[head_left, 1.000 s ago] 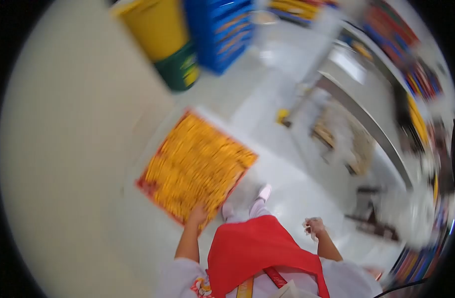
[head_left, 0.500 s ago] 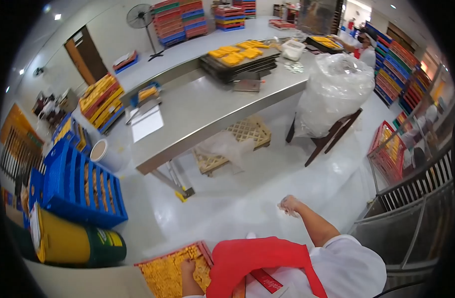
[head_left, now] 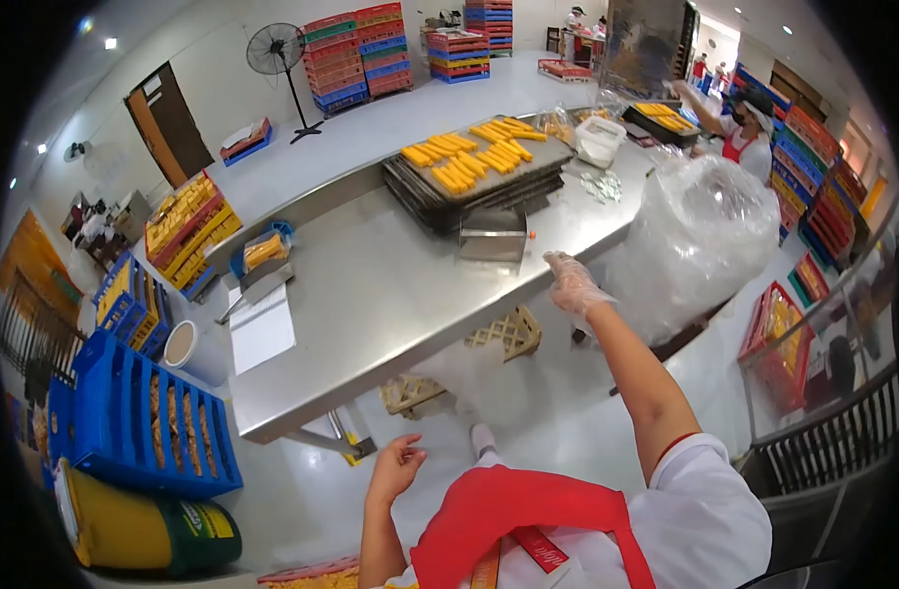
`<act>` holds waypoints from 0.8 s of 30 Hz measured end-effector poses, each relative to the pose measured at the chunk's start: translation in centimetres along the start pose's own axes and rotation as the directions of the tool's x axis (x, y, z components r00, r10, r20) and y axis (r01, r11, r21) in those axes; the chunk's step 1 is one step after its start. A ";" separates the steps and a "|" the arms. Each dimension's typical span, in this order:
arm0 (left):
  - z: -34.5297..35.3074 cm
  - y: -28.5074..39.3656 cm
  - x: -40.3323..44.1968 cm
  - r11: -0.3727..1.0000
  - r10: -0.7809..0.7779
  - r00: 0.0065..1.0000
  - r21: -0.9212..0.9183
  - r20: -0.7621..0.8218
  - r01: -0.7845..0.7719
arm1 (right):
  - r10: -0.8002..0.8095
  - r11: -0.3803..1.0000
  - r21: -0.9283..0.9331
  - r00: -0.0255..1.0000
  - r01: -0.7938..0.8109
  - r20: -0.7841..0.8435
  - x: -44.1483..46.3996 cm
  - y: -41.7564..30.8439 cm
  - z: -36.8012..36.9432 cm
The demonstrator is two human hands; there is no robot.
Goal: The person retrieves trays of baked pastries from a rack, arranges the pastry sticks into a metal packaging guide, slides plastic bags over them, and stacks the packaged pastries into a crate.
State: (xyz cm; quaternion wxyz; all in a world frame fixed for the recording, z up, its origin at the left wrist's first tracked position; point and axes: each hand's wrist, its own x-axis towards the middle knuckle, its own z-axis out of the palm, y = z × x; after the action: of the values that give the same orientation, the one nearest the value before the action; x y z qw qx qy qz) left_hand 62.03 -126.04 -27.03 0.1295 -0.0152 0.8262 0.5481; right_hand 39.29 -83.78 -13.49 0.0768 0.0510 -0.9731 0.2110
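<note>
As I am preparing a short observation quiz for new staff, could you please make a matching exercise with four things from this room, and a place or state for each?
Things
1. White notebook
2. Standing fan
3. Right hand
4. Yellow sticks

Places and states
A. In a clear glove
B. On top of the stacked dark trays
C. At one end of the metal table
D. On the floor by the piled crates

Right pairs: 1-C, 2-D, 3-A, 4-B

Gloved right hand (head_left: 579, 287) near steel table (head_left: 356, 285), yellow sticks (head_left: 456, 157) on stacked trays (head_left: 410, 201), bare left hand (head_left: 397, 468) lower
</note>
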 end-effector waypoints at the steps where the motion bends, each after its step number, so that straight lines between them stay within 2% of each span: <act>1: 0.4 1.1 2.3 1.000 -0.006 1.000 -0.021 0.000 0.006 | 0.029 0.999 -0.046 0.999 -0.027 0.043 2.4 -0.4 -0.9; 3: 0.0 3.6 6.3 0.994 0.099 0.992 0.044 -0.084 -0.096 | 0.063 0.995 -0.089 0.994 -0.055 0.092 6.5 -0.5 -2.0; 5: -0.2 7.7 10.3 0.991 0.106 0.992 0.085 -0.061 -0.101 | 0.108 0.984 -0.157 0.985 -0.087 0.133 10.3 0.3 -2.4; 7: 0.2 11.8 13.9 0.979 0.143 0.990 0.148 -0.018 -0.139 | 0.087 0.985 -0.158 0.992 -0.072 0.088 13.4 3.4 -0.3; 8: 0.6 13.5 15.8 0.979 0.134 0.991 0.157 -0.014 -0.130 | 0.033 0.987 -0.159 0.997 -0.022 0.070 14.4 4.2 0.3; 9: 1.1 15.1 17.6 0.962 0.197 0.980 0.195 -0.019 -0.189 | -0.021 0.987 -0.161 0.998 0.029 0.051 15.5 5.0 1.0; 10: 1.7 16.5 19.4 0.941 0.259 0.966 0.229 -0.022 -0.247 | -0.018 0.988 -0.154 0.998 0.026 0.057 16.8 6.1 2.6; 11: 2.4 18.0 21.0 0.943 0.251 0.968 0.231 -0.023 -0.239 | -0.070 0.991 -0.098 0.985 0.087 0.160 18.2 7.4 4.5; 12: 3.0 19.7 22.4 0.946 0.258 0.963 0.221 -0.076 -0.236 | -0.129 0.989 -0.038 0.957 0.144 0.260 19.0 7.4 4.9; 14: 4.2 21.6 25.8 0.955 0.245 0.960 0.203 -0.138 -0.214 | -0.085 0.995 -0.031 0.954 0.098 0.289 18.4 5.0 4.9; 15: 5.0 21.8 27.8 0.950 0.265 0.937 0.227 -0.228 -0.213 | -0.039 0.998 -0.029 0.950 0.051 0.310 17.4 3.0 4.5; 16: 5.7 22.2 29.4 0.945 0.284 0.904 0.253 -0.320 -0.207 | -0.092 0.994 0.076 0.954 0.073 0.284 16.5 2.3 4.9; 17: 6.4 22.9 30.7 0.952 0.261 0.904 0.246 -0.338 -0.183 | -0.144 0.978 0.182 0.957 0.099 0.252 15.7 1.7 5.2; 19: 7.9 24.2 33.0 0.945 0.162 0.875 0.327 -0.456 -0.004 | -0.138 0.929 0.368 0.894 -0.032 0.426 14.4 -1.4 2.8; 20: 8.6 24.8 33.8 0.950 0.132 0.867 0.312 -0.480 0.028 | -0.266 0.889 0.448 0.907 0.099 0.327 13.9 -0.5 4.3; 21: 9.1 25.4 34.3 0.902 0.083 0.857 0.405 -0.509 0.153 | -0.290 0.884 0.455 0.889 0.107 0.354 14.7 0.3 4.1; 23: 9.8 26.5 34.5 0.733 -0.010 0.821 0.554 -0.571 0.394 | -0.256 0.832 0.538 0.770 -0.132 0.584 17.3 1.4 3.3; 24: 9.7 26.7 34.4 0.705 -0.033 0.803 0.556 -0.595 0.440 | -0.193 0.878 0.458 0.773 -0.138 0.605 19.3 0.7 1.5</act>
State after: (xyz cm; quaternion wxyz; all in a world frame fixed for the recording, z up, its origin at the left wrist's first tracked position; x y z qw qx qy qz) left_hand 26.27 -102.49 -14.42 -0.0411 -0.2333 0.9578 0.1627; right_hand 20.07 -85.03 -11.83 -0.2673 0.1511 -0.8574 0.4129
